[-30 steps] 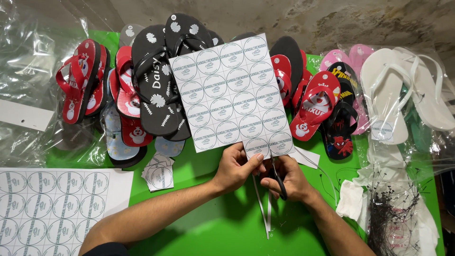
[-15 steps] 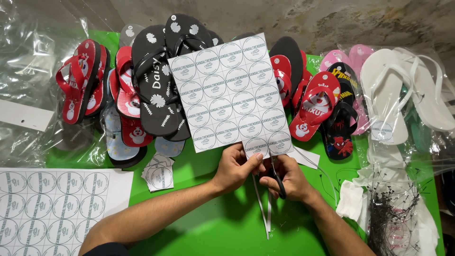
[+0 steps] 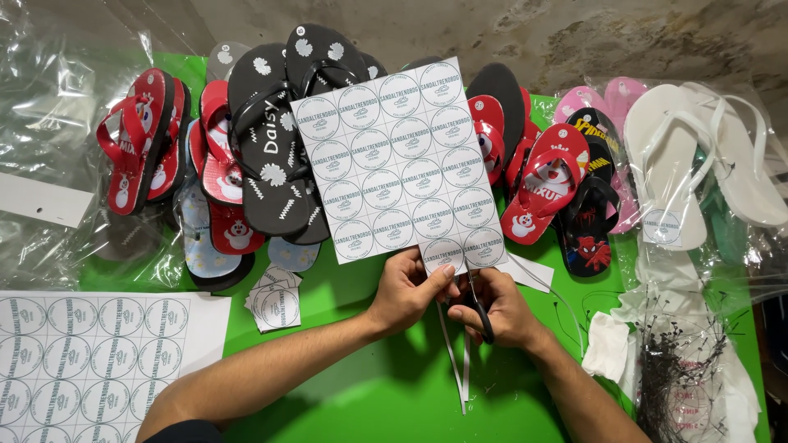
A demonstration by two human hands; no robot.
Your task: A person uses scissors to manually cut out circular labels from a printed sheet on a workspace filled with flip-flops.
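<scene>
My left hand (image 3: 408, 289) pinches the white paper sheet of round printed labels (image 3: 399, 161) at its bottom edge; beside it, my right hand (image 3: 496, 305) grips black-handled scissors (image 3: 480, 312).

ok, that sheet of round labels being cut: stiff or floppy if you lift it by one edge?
Probably fairly floppy. The label sheet looks thin like paper, and the left hand pinches only its bottom edge while it lies back on the black sandals. Likely light too: the cut strips below the scissors in the right hand hang limp.
</scene>
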